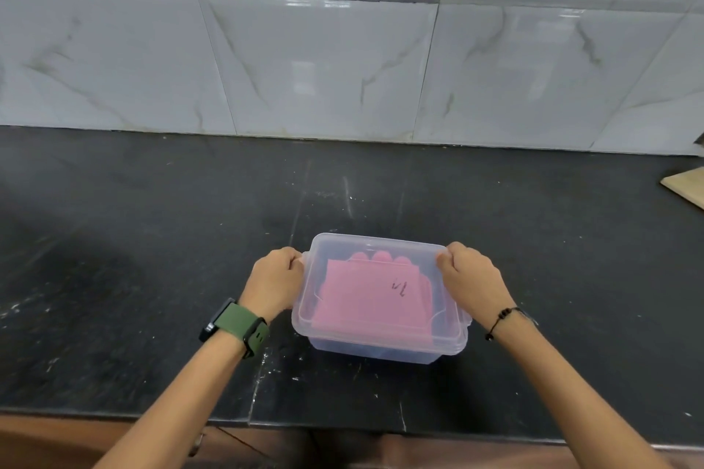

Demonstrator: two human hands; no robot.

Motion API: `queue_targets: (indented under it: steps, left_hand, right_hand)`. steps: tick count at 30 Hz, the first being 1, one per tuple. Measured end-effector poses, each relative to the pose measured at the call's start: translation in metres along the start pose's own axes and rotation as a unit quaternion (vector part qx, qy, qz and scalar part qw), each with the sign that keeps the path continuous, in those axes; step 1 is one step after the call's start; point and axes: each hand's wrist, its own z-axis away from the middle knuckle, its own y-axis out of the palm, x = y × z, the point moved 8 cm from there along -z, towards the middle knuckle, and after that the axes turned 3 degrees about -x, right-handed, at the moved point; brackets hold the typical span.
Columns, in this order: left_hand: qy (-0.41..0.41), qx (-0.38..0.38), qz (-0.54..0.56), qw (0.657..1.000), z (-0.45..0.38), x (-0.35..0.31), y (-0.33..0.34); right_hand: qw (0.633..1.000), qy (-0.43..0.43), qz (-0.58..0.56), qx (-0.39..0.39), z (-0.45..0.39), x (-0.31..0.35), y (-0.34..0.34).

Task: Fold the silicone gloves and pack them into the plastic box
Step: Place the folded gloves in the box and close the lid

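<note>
- The clear rectangular plastic box (pixel 381 339) sits on the black stone counter (pixel 152 259), its translucent lid (pixel 375 289) on top.
- Folded pink silicone gloves (pixel 371 297) lie inside.
- The left hand (pixel 274 282) and right hand (pixel 472 278) each grip a lid end.

So I'm looking at one plastic box (pixel 381 348) with one lid (pixel 375 331), pink silicone gloves (pixel 375 301) inside (can't count them), two hands, one watch (pixel 237 324), one bracelet (pixel 501 320).

Translucent plastic box (pixel 381 348), matt pink gloves (pixel 371 301), glossy wall tiles (pixel 324 65).
</note>
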Motion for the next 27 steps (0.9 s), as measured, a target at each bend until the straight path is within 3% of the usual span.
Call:
queue_targets:
  steps: [4,9,16,23,27]
  left_hand:
    - [-0.008,-0.025,0.037,0.999,0.004,0.006,0.008]
    - [-0.022,-0.033,0.069,0.997,0.005,0.016,0.016]
    - [-0.054,-0.021,0.138,0.989,0.008,0.027,0.025]
    - [-0.069,-0.059,0.15,0.985,0.008,0.028,0.026]
    - [-0.076,-0.042,0.202,0.976,-0.008,0.022,0.023]
  right_hand:
    - [0.995,0.07,-0.072,-0.012,0.004,-0.02,0.007]
    - [0.989,0.08,-0.124,-0.028,0.007,-0.02,0.01]
    - [0.943,0.111,-0.308,-0.06,0.013,-0.026,0.012]
    - [0.954,0.1,-0.281,-0.041,0.006,-0.023,0.011]
    - [0.969,0.069,-0.236,-0.023,-0.019,-0.007,0.01]
